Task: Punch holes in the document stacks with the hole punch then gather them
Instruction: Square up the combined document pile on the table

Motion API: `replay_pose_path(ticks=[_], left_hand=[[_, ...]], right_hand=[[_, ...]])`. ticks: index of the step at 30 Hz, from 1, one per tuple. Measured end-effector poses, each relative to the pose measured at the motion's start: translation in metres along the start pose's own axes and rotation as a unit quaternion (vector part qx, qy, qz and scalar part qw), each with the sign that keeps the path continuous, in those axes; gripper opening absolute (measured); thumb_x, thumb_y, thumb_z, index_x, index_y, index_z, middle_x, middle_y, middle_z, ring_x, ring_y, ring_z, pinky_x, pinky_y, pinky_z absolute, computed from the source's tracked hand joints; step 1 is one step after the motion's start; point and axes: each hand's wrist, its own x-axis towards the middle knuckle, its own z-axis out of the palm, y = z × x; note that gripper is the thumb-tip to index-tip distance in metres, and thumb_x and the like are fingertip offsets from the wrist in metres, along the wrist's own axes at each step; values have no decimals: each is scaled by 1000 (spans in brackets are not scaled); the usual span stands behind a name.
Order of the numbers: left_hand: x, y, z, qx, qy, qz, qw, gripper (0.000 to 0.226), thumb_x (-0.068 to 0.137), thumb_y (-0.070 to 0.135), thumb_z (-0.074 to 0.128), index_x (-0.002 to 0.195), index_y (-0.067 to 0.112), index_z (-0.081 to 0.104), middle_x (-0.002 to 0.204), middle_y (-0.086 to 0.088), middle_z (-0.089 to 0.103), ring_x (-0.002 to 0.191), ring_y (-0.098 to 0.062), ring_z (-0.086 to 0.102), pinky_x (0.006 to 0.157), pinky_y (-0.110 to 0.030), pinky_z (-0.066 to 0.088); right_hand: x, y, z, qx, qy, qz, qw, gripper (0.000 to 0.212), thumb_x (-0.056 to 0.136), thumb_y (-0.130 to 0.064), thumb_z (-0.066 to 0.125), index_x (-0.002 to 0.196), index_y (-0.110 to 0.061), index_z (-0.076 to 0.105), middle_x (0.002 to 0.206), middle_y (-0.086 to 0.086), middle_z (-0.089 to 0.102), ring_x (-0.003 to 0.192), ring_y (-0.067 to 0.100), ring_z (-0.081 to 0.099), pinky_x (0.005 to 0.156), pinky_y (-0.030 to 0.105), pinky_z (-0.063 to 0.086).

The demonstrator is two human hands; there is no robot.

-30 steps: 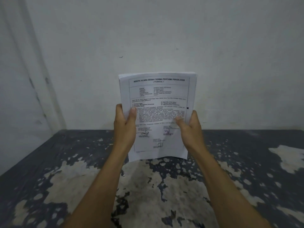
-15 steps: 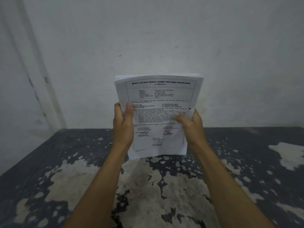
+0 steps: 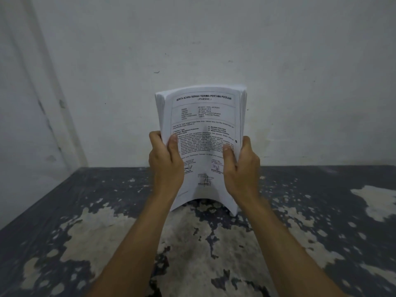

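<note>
Now | left hand (image 3: 166, 166), right hand (image 3: 241, 168) grip bowed document stack (image 3: 203, 129)

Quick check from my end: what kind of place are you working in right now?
Probably a bare storeroom or back-room corner: plain scuffed white walls, a worn dark work surface with peeling paint, and only the thick white printed document stack held upright.

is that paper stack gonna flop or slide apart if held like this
The paper stack looks floppy: it bows between the left hand and right hand. Its right-edge sheets are fanning, so they may slip. Thick, so probably fairly heavy.
</note>
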Motion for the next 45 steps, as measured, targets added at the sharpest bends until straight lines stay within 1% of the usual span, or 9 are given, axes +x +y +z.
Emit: replay_pose_path(ticks=[4, 9, 19, 24, 27, 32, 37, 41, 45], left_hand=[[-16, -5, 7, -6, 15, -27, 1000, 15, 106, 31, 36, 106, 17, 35, 98, 6, 62, 80, -4, 65, 54, -25, 56], [-16, -8, 10, -18, 19, -25, 999, 8, 106, 29, 35, 110, 22, 35, 102, 7, 62, 85, 0, 63, 57, -12, 50], [2, -10, -4, 16, -66, -143, 987, 8, 106, 27, 34, 109, 20, 35, 93, 12, 55, 70, 10, 56, 50, -9, 43], [19, -4, -11, 7, -156, -304, 940, 19, 103, 33, 44, 113, 18, 47, 105, 5, 62, 90, -14, 63, 70, -34, 55], [13, -6, -11, 0, -192, -340, 921, 10, 100, 28, 51, 102, 21, 58, 103, 2, 69, 90, -20, 69, 70, -36, 58], [-17, -24, -5, 23, -229, -384, 894, 11, 99, 18, 55, 96, 15, 65, 100, -4, 72, 83, -20, 69, 62, -28, 53], [-36, -46, 1, 139, -257, -346, 892, 12, 93, 15, 59, 83, 9, 64, 91, -6, 70, 70, -15, 66, 49, -22, 47], [-42, -54, 11, 284, -333, -286, 852, 16, 93, 20, 52, 91, 6, 60, 93, -7, 67, 80, -24, 65, 59, -29, 51], [-38, -56, 24, 364, -335, -248, 833, 24, 92, 25, 48, 101, 5, 59, 112, -13, 65, 100, -33, 60, 84, -40, 53]], right_hand=[[-10, 3, 6, 5, -1, 47, 999, 8, 104, -31, 44, 102, -23, 43, 87, -11, 61, 70, 2, 59, 51, 15, 44], [-6, 3, 7, 38, 11, 62, 997, 4, 103, -30, 44, 101, -27, 41, 92, -10, 62, 76, 2, 60, 55, 12, 46], [6, 5, -20, 23, -58, 152, 986, 16, 104, -30, 44, 101, -15, 45, 89, -6, 62, 70, -3, 56, 56, 18, 48], [29, 2, -42, 18, -123, 315, 941, 21, 100, -30, 52, 114, -16, 56, 107, -5, 65, 92, 14, 64, 75, 33, 55], [27, 8, -50, 26, -148, 389, 909, 18, 97, -22, 59, 113, -17, 63, 102, -5, 68, 84, 14, 68, 59, 23, 52], [8, 21, -55, -27, -187, 454, 871, 3, 93, -11, 61, 94, -13, 63, 93, 3, 69, 82, 21, 69, 57, 26, 53], [-12, 30, -52, -189, -241, 383, 872, 9, 88, -8, 59, 82, -5, 64, 83, 3, 66, 69, 17, 64, 48, 21, 47], [-23, 32, -45, -370, -316, 328, 810, 18, 89, -20, 50, 89, -8, 63, 99, 10, 68, 85, 24, 64, 73, 33, 54], [-27, 38, -32, -491, -350, 328, 727, 64, 89, -33, 42, 144, 0, 37, 151, 22, 33, 135, 37, 33, 112, 47, 25]])
